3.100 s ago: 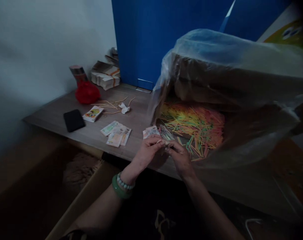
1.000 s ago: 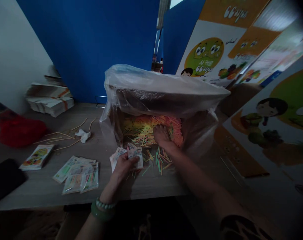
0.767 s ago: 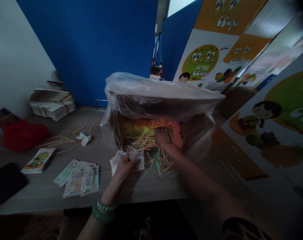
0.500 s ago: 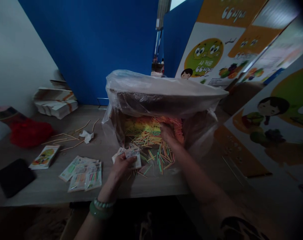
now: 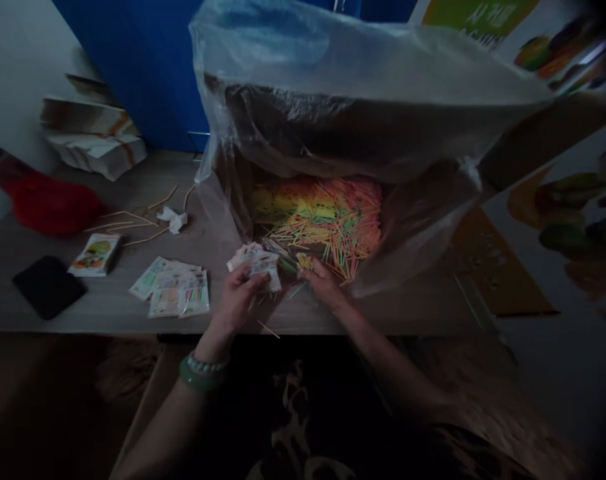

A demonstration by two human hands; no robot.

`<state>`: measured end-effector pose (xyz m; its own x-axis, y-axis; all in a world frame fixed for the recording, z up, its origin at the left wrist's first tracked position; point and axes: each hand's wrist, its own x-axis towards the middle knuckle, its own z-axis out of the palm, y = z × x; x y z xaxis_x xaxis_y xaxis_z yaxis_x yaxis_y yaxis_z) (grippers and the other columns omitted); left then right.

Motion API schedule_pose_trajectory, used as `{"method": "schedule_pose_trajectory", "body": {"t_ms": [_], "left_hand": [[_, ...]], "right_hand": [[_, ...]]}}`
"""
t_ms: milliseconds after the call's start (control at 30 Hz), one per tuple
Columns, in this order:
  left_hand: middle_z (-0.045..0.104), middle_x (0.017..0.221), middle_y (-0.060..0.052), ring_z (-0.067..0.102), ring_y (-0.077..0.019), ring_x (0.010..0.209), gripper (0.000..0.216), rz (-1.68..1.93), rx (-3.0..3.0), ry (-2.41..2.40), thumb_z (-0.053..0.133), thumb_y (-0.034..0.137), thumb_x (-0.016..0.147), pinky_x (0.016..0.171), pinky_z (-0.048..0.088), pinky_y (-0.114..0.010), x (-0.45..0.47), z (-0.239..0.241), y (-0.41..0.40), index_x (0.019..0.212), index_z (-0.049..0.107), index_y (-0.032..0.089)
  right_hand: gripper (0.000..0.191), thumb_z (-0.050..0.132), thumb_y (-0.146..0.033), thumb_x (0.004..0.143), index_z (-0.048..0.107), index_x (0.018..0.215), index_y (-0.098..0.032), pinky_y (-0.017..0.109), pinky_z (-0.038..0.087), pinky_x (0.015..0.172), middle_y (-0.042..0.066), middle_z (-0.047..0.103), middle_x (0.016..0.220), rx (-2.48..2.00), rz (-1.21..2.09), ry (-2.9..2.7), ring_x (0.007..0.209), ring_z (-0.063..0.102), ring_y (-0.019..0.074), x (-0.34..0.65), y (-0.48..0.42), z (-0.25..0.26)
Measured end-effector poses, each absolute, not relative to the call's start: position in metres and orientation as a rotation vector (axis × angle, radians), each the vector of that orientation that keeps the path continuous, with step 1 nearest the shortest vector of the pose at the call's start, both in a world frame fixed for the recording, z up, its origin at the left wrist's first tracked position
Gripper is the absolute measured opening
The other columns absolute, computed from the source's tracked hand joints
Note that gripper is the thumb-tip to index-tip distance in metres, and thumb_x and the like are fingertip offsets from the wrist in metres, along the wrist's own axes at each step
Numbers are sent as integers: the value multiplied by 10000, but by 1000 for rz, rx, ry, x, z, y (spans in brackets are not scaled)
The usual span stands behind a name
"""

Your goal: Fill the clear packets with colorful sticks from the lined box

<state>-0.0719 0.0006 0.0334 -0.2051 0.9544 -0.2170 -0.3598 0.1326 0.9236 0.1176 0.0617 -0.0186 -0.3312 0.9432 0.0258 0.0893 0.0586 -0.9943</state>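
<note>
My left hand is closed on a small printed packet near the table's front edge, a green bangle and a bead bracelet on its wrist. Just right of it, my right hand pinches a little bundle of coloured sticks, their ends pointing at the packet. Behind both hands lies a big heap of coloured sticks inside a cardboard box lined with a clear plastic bag. Several loose sticks lie at the box mouth.
Filled packets lie left of my hands on the wooden table. Further left are a small printed box, a black phone, a red mesh bag, thin wooden sticks and a stack of folded cartons. Printed cartons stand at right.
My right hand has drawn out of the stick heap with a small bundle and come beside the packet in my left hand. The view has tilted down and closer.
</note>
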Motion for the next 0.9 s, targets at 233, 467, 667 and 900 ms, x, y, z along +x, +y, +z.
{"method": "schedule_pose_trajectory", "body": {"t_ms": [233,467,667,900], "left_hand": [[751,923,-40,656,-179,897,233,1260,1026,1033,775,292,702,858,510,-300,-29,40,18,893,749,162],[755,797,-39,659,-157,691,297,1172,714,1325,851,280,601,691,530,-268,-99,59,-51,850,763,145],[755,727,-49,655,-154,627,334,1081,514,1502,895,296,498,644,529,-254,-140,50,-101,755,758,130],[758,729,-49,666,-168,638,387,1149,490,1511,903,305,440,642,537,-266,-133,41,-102,753,749,136]], "right_hand": [[178,535,-263,863,641,986,-187,379,477,944,65,676,1040,-938,1173,-1883,1024,601,216,102,58,-9],[234,448,-158,929,619,1087,-176,325,485,767,84,706,998,-1242,1029,-2516,886,648,222,98,2,12],[197,436,-64,912,589,1029,-108,377,482,818,159,700,952,-1048,308,-3026,887,660,256,66,-51,17],[219,451,-32,860,574,1029,-99,370,499,722,153,698,893,-902,177,-3108,819,675,265,55,-63,10]]}}
